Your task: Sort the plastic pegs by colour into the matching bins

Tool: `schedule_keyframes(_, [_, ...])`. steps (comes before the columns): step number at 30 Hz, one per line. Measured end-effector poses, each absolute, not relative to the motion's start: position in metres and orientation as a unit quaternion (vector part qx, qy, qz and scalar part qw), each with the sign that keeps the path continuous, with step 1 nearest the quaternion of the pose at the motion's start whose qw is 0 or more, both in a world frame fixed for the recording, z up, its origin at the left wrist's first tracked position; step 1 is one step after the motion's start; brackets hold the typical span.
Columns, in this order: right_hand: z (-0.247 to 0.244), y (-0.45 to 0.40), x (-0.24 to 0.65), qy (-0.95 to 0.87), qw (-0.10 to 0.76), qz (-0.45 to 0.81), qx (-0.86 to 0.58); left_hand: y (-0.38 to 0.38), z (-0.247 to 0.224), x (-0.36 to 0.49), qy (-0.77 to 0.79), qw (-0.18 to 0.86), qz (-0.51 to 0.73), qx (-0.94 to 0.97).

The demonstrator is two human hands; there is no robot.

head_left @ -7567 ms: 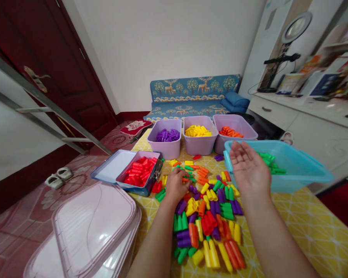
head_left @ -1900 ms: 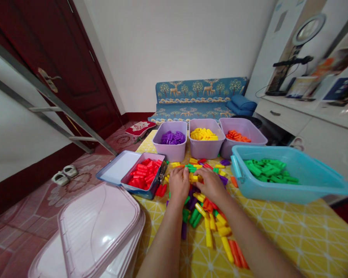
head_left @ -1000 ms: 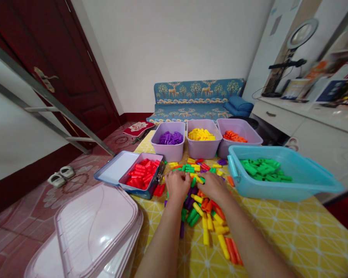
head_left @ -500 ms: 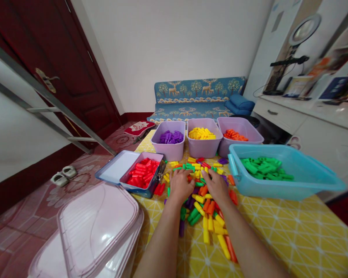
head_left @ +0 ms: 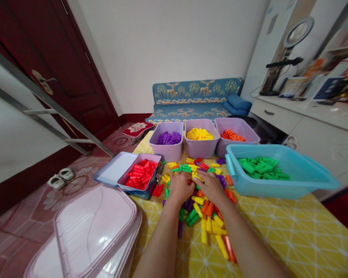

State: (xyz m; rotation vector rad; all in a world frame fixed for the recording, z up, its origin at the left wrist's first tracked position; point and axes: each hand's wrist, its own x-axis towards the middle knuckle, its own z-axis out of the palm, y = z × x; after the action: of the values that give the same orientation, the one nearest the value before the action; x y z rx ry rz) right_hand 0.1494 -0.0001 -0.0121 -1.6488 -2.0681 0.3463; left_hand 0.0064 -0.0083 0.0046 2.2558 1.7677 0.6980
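Note:
A loose pile of short plastic tubes (head_left: 197,208) in yellow, orange, green, purple and red lies on the table under my hands. My left hand (head_left: 181,188) curls over the pile's upper part, with a reddish tube (head_left: 189,181) partly showing at its thumb and fingertips. Close by on the right, my right hand (head_left: 211,187) has its thumb and fingers on a yellow tube (head_left: 197,177). Both palms face down, and the fingers hide some of the tubes beneath.
Lilac bins hold purple (head_left: 169,138), yellow (head_left: 199,134) and orange (head_left: 232,135) tubes along the back. Green tubes (head_left: 262,168) lie in a blue tub (head_left: 278,188) at right. An open case (head_left: 111,168) holds red tubes (head_left: 141,174) at left, near stacked lids (head_left: 95,227).
My right hand has closed its fingers on a yellow tube and moved a little nearer to my left hand. My left hand stays over the same spot. The view has shifted slightly.

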Motion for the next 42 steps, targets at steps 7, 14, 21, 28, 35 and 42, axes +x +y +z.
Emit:
schedule_keyframes(7, [-0.005, -0.001, 0.152, -0.749, 0.239, 0.125, -0.605, -0.007, 0.0, 0.004, 0.575, 0.107, 0.226, 0.779])
schedule_keyframes(14, [-0.011, 0.0, 0.157, -0.715, 0.335, 0.208, -0.577, -0.003, 0.0, 0.0, 0.56, 0.162, 0.286, 0.761])
schedule_keyframes(21, [-0.014, 0.003, 0.153, -0.669, 0.46, 0.253, -0.526, 0.003, -0.008, 0.0, 0.517, 0.245, 0.493, 0.655])
schedule_keyframes(28, [-0.003, -0.003, 0.146, -0.594, 0.53, 0.312, -0.519, -0.001, 0.002, 0.001, 0.5, 0.289, 0.586, 0.568])
schedule_keyframes(35, [0.01, -0.007, 0.138, -0.597, 0.468, 0.468, -0.454, -0.003, 0.005, 0.002, 0.46, 0.325, 0.588, 0.58])
schedule_keyframes(42, [0.019, -0.01, 0.144, -0.518, 0.528, 0.486, -0.466, -0.003, 0.005, 0.0, 0.465, 0.341, 0.6, 0.554])
